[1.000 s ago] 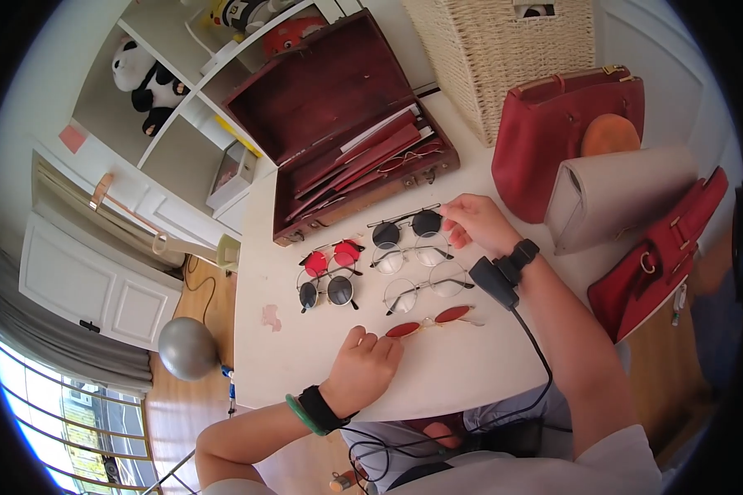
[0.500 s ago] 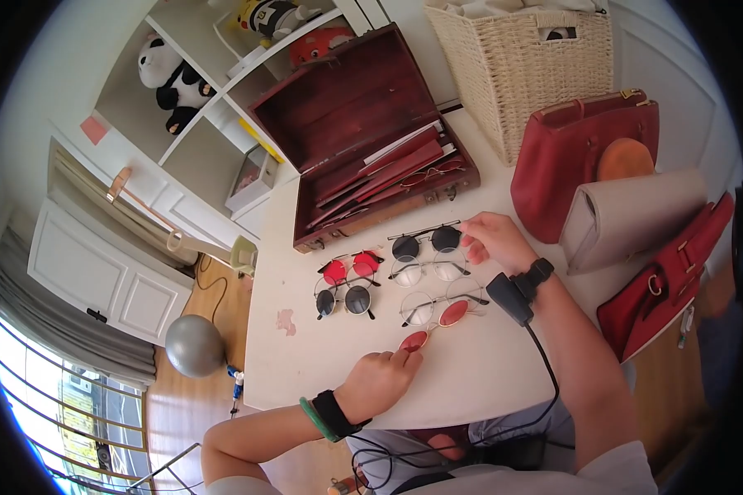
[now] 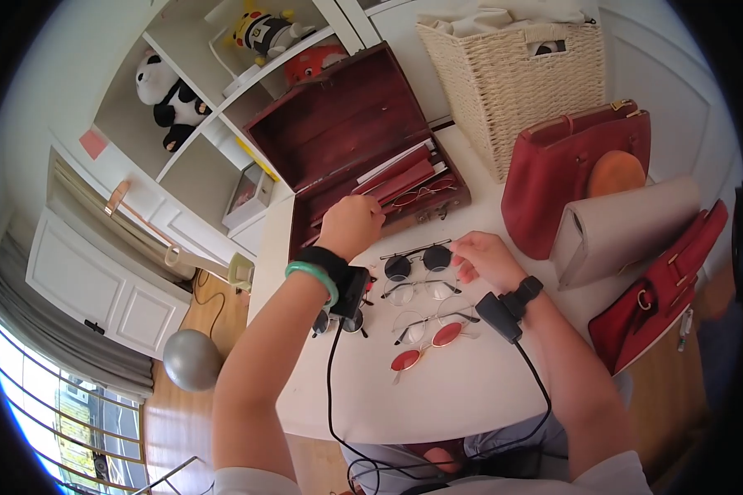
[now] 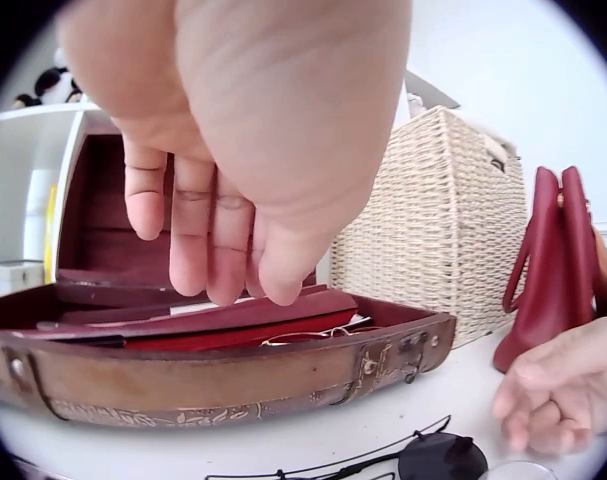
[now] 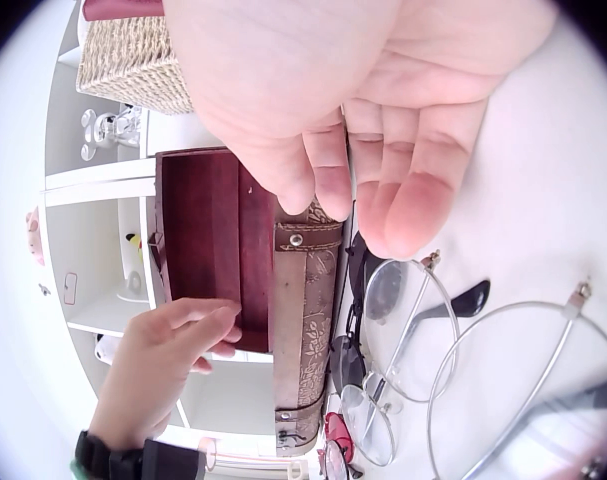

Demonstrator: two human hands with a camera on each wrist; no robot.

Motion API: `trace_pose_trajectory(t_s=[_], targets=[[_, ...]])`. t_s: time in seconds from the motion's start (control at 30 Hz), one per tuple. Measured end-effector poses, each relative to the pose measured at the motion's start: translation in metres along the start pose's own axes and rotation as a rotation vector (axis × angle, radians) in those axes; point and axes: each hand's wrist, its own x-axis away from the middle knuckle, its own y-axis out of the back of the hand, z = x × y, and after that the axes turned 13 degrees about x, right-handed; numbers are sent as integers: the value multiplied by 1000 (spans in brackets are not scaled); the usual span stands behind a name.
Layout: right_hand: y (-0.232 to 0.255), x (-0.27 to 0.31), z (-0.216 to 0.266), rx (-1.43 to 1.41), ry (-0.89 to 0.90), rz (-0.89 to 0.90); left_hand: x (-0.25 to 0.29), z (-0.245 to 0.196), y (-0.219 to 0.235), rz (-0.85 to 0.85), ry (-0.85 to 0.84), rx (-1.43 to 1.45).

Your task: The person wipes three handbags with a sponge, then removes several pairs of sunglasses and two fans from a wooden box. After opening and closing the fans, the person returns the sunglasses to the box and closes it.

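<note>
My left hand [image 3: 351, 227] hovers over the front part of an open dark-red suitcase [image 3: 330, 115], its fingers pointing down and holding nothing. Inside lie red folders [image 4: 233, 325] and thin-framed glasses [image 3: 423, 192]. My right hand [image 3: 489, 257] is at the right end of black round sunglasses [image 3: 398, 267], fingers loosely bent. Nearer me in the same column are clear round glasses [image 3: 401, 294], a larger clear pair [image 3: 411, 331] and red oval sunglasses [image 3: 447, 334]. My left wrist partly hides dark round sunglasses [image 3: 353, 322] and red-lensed ones beside them.
At the table's right stand a red handbag [image 3: 537, 190] with an orange round thing, a beige bag [image 3: 603, 231] and a red bag [image 3: 644, 297]. A wicker basket [image 3: 512, 91] is behind. Shelves with a panda toy [image 3: 169, 99] rise at the left. Black cables trail from both wrists.
My left hand has left the red oval sunglasses, which were turned to a steeper slant, and has moved up over the suitcase. The right hand stays by the black sunglasses.
</note>
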Motion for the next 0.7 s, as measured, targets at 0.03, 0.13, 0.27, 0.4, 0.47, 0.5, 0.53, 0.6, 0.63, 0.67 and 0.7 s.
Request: trace_pose_trajectory(t_s=[0.03,0.13,0.27,0.4,0.47,0.5,0.53,0.6,0.63,0.67,0.7], targets=[[0,1,0,-9,-2,4,-9,6,-9,-2,-7,1],[-1,3,5,-23,-25,3,-30,15,-31,19,65,121],[-2,3,4,-20,-9,12,-50,18,-48,23,-8,184],[-3,2,2,2,0,14,-69,15,-56,94,-43,206],[-4,1,0,9,2,14,-74,12,-63,80,-52,167],[-5,0,-1,-2,14,2,-78,10,-65,69,-74,136],[-5,-1,-2,-12,25,-10,-79,9,-68,59,-97,106],[-5,-1,-3,-20,22,-6,-80,6,-71,3,-136,63],[-5,-1,-3,-28,24,-4,-82,4,-72,19,-73,59],[-5,-1,-2,-26,22,-4,-83,4,-73,34,-10,56],[-5,-1,-1,-30,20,-5,-83,5,-73,34,-9,58]])
